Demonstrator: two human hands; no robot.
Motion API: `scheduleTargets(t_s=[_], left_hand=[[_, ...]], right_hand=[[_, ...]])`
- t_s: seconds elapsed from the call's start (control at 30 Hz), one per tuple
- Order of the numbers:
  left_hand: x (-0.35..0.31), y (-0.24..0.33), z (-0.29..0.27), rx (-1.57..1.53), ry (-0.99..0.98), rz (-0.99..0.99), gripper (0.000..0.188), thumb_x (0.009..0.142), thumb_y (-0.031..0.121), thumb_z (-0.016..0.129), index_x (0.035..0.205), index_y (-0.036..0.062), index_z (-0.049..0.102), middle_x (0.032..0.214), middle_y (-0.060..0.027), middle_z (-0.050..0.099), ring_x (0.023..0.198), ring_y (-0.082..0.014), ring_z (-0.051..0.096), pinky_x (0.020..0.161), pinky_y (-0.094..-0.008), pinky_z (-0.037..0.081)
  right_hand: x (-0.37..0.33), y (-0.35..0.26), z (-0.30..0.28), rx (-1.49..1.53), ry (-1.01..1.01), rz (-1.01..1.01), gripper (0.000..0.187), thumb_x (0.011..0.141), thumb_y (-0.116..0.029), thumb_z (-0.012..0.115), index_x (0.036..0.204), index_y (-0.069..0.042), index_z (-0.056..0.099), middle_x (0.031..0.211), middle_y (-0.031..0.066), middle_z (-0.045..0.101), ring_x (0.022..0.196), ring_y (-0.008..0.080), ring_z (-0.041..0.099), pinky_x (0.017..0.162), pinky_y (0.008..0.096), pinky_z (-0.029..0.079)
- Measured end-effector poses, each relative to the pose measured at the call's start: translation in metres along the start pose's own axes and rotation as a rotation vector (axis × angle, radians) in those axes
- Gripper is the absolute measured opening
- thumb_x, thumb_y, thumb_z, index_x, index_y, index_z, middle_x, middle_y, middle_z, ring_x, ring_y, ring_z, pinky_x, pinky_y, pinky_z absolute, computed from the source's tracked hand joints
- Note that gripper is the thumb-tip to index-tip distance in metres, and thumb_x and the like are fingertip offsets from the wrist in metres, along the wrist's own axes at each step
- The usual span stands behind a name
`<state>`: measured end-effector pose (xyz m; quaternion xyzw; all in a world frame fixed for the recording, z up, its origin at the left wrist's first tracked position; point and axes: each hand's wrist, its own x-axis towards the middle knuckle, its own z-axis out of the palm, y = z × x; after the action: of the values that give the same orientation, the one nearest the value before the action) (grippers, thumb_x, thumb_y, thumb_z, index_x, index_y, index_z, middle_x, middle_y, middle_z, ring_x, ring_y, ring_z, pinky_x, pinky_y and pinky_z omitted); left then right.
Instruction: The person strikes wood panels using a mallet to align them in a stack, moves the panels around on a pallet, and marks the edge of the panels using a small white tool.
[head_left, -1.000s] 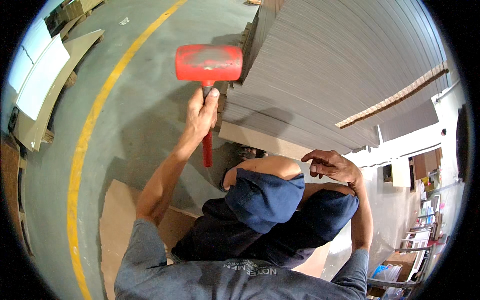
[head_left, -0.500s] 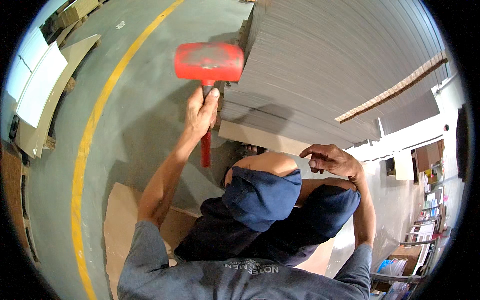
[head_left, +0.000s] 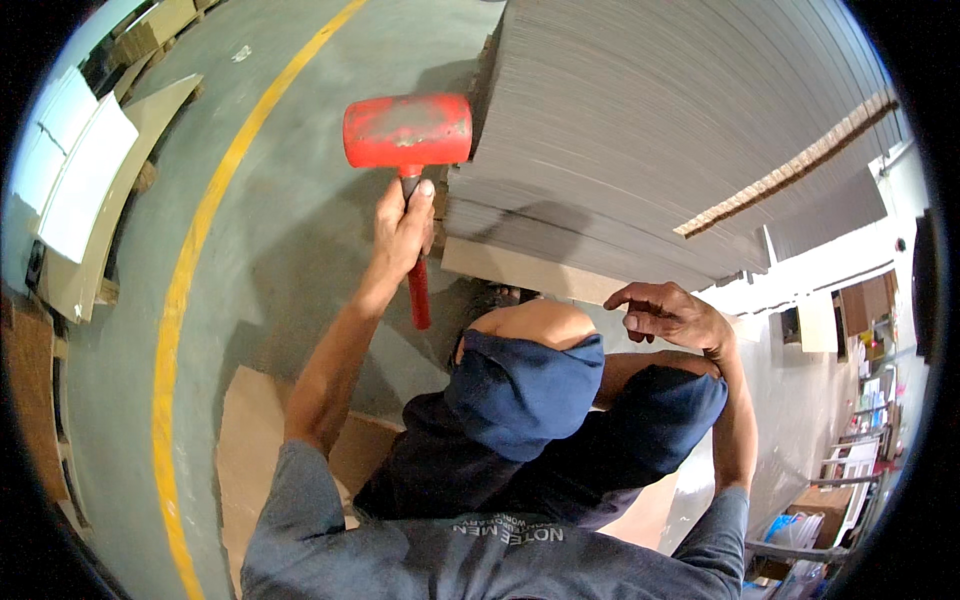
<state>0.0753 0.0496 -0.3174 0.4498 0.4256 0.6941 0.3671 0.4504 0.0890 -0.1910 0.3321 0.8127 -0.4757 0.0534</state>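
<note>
One red mallet [head_left: 408,132] beside stacked sheets [head_left: 640,130]

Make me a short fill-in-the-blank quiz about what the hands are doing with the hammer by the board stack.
1. The left hand grips the handle of a mallet whose head is ____ in colour.
2. The mallet head sits against the side of a tall stack of grey ____.
3. The right hand holds ____; it hovers open below the stack.
4. A ____ line is painted on the floor.

Missing words: red; boards; nothing; yellow
</note>
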Motion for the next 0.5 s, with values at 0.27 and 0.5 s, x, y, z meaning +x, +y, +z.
scheduleTargets(t_s=[0.27, 0.5], left_hand=[[-0.012, -0.010, -0.008, 0.044, 0.042, -0.058, 0.027, 0.104, 0.030, 0.053, 0.090, 0.0086, 0.047, 0.059, 0.0039, 0.042, 0.043, -0.0073, 0.040, 0.040, -0.0268, 0.035], [-0.013, 0.010, -0.004, 0.070, 0.003, -0.026, 0.026, 0.104, 0.029, 0.053, 0.091, 0.0064, 0.049, 0.062, 0.0035, 0.043, 0.045, -0.0068, 0.038, 0.042, -0.0266, 0.035]], right_hand=[[-0.001, -0.002, 0.001, 0.040, 0.000, 0.013, 0.034, 0.101, -0.030, 0.060, 0.124, -0.006, 0.062, 0.073, 0.0030, 0.062, 0.067, 0.0120, 0.058, 0.060, 0.0319, 0.048], [-0.007, -0.006, 0.000, -0.011, 0.025, 0.004, 0.043, 0.100, -0.039, 0.061, 0.124, -0.004, 0.062, 0.073, 0.0041, 0.065, 0.068, 0.0133, 0.063, 0.062, 0.0308, 0.053]])
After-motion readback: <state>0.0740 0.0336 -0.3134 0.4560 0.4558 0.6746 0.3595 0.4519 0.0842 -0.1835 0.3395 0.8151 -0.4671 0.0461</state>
